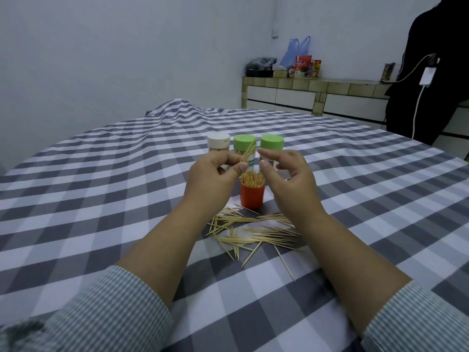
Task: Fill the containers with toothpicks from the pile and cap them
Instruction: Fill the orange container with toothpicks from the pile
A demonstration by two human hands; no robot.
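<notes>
An uncapped orange container (252,196) packed with upright toothpicks stands in the middle of the checked tablecloth. Just above it my left hand (215,176) pinches a small bundle of toothpicks (250,152) that points up and to the right. My right hand (284,174) hovers beside it, thumb and forefinger apart and nothing held. A loose pile of toothpicks (253,231) lies on the cloth in front of the orange container. Behind stand three capped containers: one with a white cap (218,143) and two with green caps (245,144), (272,143).
The grey-and-white checked tablecloth (101,199) covers the whole table and bunches into a fold at the back. A tiled counter (317,95) with bags and packets runs along the far wall. A person in dark clothing (431,72) stands at the right edge.
</notes>
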